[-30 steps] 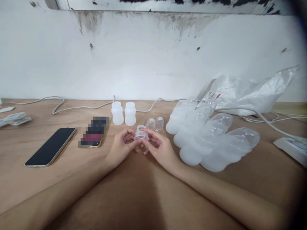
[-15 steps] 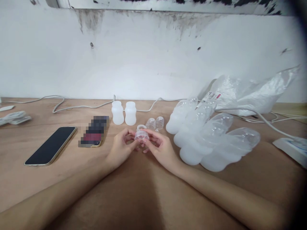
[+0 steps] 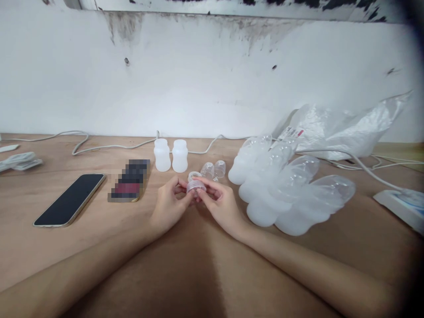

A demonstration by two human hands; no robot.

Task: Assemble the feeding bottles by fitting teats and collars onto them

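Between both hands is a clear bottle collar (image 3: 196, 185), a small round plastic piece with a ridged side. My left hand (image 3: 172, 201) pinches its left side between thumb and fingers. On the right side my right hand (image 3: 220, 201) grips it the same way, index finger over the top. The fingertips hide part of the piece. Just behind it shows a clear ring (image 3: 194, 175); whether the two touch I cannot tell. Two clear domed caps (image 3: 219, 168) lie close behind my right fingers. Farther back stand two frosted white bottles (image 3: 162, 155), waisted and without tops.
Several frosted bottles with clear caps (image 3: 291, 194) lie in a cluster at right. A crinkled plastic bag (image 3: 341, 132) sits behind them, a white box (image 3: 402, 205) at far right. Two phones (image 3: 71, 198) lie at left. A white cable (image 3: 115, 147) runs along the wall.
The thumbs and fingers have shifted slightly around the bottle collar, and it is turned a little. Both hands stay in about the same place; the other things have not moved.
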